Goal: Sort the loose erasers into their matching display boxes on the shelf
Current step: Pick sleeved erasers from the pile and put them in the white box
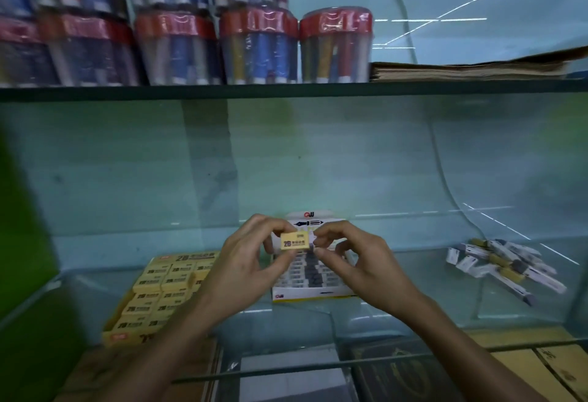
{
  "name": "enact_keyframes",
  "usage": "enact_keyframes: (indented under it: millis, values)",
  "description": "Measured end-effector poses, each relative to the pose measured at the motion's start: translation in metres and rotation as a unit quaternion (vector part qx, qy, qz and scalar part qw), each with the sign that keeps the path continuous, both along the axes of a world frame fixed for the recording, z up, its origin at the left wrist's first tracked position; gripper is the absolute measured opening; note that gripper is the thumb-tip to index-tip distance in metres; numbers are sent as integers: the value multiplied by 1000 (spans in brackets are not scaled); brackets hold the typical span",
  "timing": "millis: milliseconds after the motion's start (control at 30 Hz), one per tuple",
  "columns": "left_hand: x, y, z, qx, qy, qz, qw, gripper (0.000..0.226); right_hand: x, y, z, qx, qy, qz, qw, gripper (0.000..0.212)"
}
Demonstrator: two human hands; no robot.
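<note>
**A:** What have you got, and where is it?

**B:** A yellow eraser (pixel 295 241), the 2B kind. My left hand (pixel 245 258) has its grip clamped on it, thumb under and fingers over the top left edge. I'm holding it up in the air, right in front of the white display box (pixel 313 295) on the glass shelf (pixel 397 312).

**A:** And the right hand?

**B:** My right hand (pixel 353 261) is just beside the eraser's right end, fingertips pinched together. Whether they touch the eraser or hold something small of their own, I can't tell.

**A:** Where does it belong?

**B:** I judge the yellow display box (pixel 152 293) to my left, already packed with the same 2B labels. The white box holds grey-and-white ones.

**A:** What could go wrong?

**B:** It hangs over the wrong box, so a loose grip drops it in among the grey ones. The yellow box also looks nearly full; pushing it in could knock a neighbour out.

**A:** How are the arms?

**B:** Both forearms reach up and in from below, wrists meeting at centre, fingers curled. The loose pile (pixel 499 263) waits well apart on the right.
</note>
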State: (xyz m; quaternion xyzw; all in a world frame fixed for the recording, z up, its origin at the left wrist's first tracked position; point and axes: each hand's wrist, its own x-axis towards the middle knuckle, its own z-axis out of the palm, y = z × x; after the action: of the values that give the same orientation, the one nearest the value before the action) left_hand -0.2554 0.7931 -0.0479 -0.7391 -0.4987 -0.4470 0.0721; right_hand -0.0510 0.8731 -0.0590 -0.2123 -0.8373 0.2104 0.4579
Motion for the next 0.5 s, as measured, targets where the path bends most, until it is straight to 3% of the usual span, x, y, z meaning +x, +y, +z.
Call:
enact_keyframes:
  millis: [200,500]
  values:
    - [-55,-27,-4,-48,-27,90,994,23,-31,1,-2,5,-101,4,995,13]
    - [-117,-46,-19,-191,32,143,971,20,-67,-5,0,-24,-127,24,991,15]
